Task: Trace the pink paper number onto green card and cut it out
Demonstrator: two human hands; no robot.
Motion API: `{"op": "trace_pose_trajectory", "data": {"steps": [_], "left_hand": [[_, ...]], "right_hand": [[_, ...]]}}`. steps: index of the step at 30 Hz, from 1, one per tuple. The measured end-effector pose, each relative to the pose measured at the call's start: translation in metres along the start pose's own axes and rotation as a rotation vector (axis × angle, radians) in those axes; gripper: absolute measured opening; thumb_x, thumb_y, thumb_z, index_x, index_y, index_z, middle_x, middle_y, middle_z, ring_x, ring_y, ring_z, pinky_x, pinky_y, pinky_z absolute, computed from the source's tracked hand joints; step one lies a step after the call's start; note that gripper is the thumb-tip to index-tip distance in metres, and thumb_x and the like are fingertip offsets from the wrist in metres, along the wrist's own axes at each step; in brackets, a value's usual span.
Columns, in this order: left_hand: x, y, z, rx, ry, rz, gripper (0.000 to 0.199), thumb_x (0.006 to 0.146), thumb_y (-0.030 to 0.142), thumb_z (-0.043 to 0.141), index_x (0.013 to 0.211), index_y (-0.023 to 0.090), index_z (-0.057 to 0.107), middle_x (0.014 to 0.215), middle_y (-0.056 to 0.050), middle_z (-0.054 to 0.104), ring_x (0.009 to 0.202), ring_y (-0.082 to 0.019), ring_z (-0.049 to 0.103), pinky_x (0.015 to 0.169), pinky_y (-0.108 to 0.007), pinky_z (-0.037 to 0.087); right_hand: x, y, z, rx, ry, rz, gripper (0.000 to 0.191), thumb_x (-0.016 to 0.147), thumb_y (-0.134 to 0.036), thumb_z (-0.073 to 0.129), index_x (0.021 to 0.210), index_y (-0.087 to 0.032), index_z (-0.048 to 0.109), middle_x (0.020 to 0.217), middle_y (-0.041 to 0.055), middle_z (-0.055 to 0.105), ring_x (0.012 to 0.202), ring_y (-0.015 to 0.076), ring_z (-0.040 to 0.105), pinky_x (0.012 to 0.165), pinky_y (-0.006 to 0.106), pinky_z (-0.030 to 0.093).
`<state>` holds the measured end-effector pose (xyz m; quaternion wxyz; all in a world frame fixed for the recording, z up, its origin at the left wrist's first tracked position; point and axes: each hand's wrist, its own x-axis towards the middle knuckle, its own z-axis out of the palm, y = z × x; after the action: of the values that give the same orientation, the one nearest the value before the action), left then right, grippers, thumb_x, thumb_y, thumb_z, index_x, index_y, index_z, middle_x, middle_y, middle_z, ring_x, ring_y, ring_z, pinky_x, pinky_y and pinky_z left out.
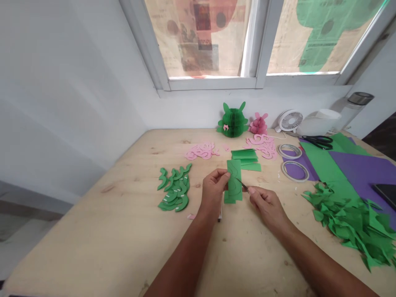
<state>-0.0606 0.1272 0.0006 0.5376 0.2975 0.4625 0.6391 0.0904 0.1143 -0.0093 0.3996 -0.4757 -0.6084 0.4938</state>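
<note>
My left hand (214,188) is closed, pinching a green paper strip (234,173) by its left edge above the table. Curved lines run along the strip, and a shorter green piece (229,198) shows below it. From the right, my right hand (268,206) grips a thin dark pointed tool (243,185), its tip against the strip; its exact kind is unclear. Behind the strip lies a stack of green paper rectangles (245,156). Left of my hands are wavy green paper cutouts (176,192). A narrow white object (220,214), mostly hidden, lies under my left wrist.
Pink paper cutouts (202,151) lie toward the back, near a green honeycomb paper figure (233,123) and a pink one (258,124). At right are tape rolls (295,171), black-handled scissors (318,141), a white fan (290,121), purple sheets (365,171) and green scraps (352,227).
</note>
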Motion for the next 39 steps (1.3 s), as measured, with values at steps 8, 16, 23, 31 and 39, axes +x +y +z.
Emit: {"op": "trace_pose_trajectory", "data": {"steps": [8,16,23,31,39], "left_hand": [[0.0007,-0.0001,0.0004,-0.015,0.007,0.003,0.021,0.059,0.031,0.072,0.067,0.014,0.061,0.059,0.002,0.06,0.052,-0.009,0.052,0.053,-0.022,0.044],[0.0005,0.0004,0.0008,-0.027,0.015,0.002,0.021,0.059,0.03,0.072,0.066,0.015,0.06,0.059,0.002,0.059,0.052,-0.009,0.052,0.052,-0.021,0.043],[0.0004,0.0008,0.0006,-0.029,0.01,0.003,0.019,0.059,0.029,0.072,0.064,0.015,0.06,0.058,0.002,0.058,0.052,-0.009,0.051,0.051,-0.02,0.041],[0.0003,0.001,0.0009,-0.031,0.002,0.004,0.02,0.06,0.03,0.072,0.066,0.015,0.061,0.059,0.002,0.059,0.051,-0.009,0.051,0.05,-0.02,0.04],[0.0001,0.0011,0.0012,-0.028,0.014,0.009,0.019,0.06,0.029,0.072,0.065,0.015,0.061,0.059,0.002,0.059,0.052,-0.009,0.052,0.053,-0.021,0.043]], "right_hand": [[0.0012,0.0037,-0.0008,0.001,-0.002,0.014,0.046,0.084,-0.051,0.05,0.051,-0.021,0.039,0.051,-0.0059,0.025,0.048,0.0097,0.021,0.047,0.025,0.017],[0.0012,0.0035,-0.0007,-0.028,0.005,0.029,0.048,0.082,-0.056,0.049,0.051,-0.021,0.037,0.051,-0.0054,0.024,0.048,0.0095,0.02,0.046,0.025,0.015],[0.0019,0.0053,-0.0001,-0.048,0.008,0.029,0.048,0.083,-0.056,0.048,0.052,-0.022,0.033,0.051,-0.0052,0.026,0.049,0.0097,0.022,0.046,0.025,0.016],[0.0014,0.0036,-0.0004,-0.05,0.011,0.037,0.05,0.081,-0.059,0.048,0.052,-0.021,0.033,0.052,-0.0053,0.023,0.049,0.009,0.019,0.044,0.025,0.014],[0.0012,0.0033,0.0003,-0.037,0.029,0.043,0.05,0.08,-0.058,0.05,0.05,-0.021,0.036,0.051,-0.0053,0.024,0.048,0.0094,0.02,0.045,0.025,0.016]]}}
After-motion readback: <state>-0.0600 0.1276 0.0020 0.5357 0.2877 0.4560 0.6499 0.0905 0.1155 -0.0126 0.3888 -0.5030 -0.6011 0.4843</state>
